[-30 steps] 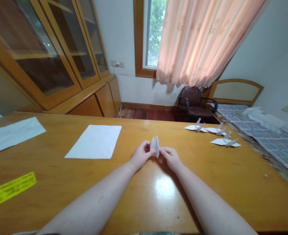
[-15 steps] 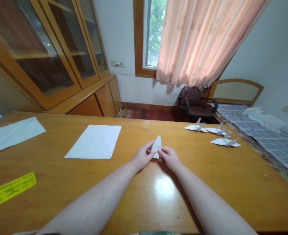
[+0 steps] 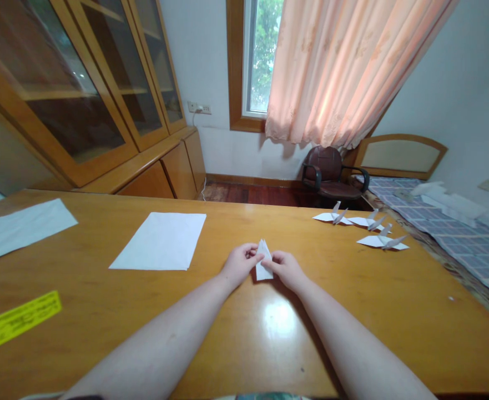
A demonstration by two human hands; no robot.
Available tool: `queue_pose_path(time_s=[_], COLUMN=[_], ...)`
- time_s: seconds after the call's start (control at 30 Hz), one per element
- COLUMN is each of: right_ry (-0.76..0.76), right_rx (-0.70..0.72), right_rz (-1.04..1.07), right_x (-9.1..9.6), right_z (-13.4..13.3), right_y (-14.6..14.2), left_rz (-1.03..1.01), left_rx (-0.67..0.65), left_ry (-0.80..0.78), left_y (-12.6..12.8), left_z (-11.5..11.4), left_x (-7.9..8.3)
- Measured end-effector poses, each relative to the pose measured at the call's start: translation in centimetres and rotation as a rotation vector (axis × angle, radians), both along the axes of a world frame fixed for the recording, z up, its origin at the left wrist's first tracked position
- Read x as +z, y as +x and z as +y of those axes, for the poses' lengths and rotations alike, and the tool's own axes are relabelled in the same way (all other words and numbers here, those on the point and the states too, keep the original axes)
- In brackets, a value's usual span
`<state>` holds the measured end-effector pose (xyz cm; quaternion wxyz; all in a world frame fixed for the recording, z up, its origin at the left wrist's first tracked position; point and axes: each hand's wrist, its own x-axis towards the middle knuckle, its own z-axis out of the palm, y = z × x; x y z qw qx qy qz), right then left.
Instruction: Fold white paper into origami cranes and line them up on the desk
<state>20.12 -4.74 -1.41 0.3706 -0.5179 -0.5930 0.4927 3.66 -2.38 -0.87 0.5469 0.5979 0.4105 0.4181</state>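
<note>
Across the bench [image 3: 377,328], forearms [image 3: 177,325] slant inward, left hand [image 3: 239,264] and right hand [image 3: 288,269] pinching folded white paper [image 3: 263,273] between fingers [image 3: 274,266].

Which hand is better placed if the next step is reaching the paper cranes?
Probably the right hand: it is nearer the paper cranes, off to the right. The left hand is farther; both hold the folded paper.

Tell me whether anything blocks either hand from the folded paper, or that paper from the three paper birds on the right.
The left hand and right hand both grip the folded paper, with nothing visible between. Toward the paper birds, only the right hand is in the way, at the paper's right side.
</note>
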Motion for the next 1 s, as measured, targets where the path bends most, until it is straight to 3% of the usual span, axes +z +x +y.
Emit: queue_pose_path(time_s=[0.43,0.77,1.0], right_ry=[-0.075,-0.120,-0.130], right_rx=[0.085,0.148,0.025], right_rz=[-0.055,0.042,0.143], right_x=[0.42,0.23,0.90], right_z=[-0.10,-0.38,-0.16], right_y=[0.37,0.03,-0.22], left_rz=[-0.047,-0.047,-0.135], left_rx=[0.091,0.177,0.049], left_ry=[0.024,0.032,-0.057], left_y=[-0.33,-0.31,0.05], left_z=[0.33,0.34,0.26], left_x=[0.44,0.60,-0.05])
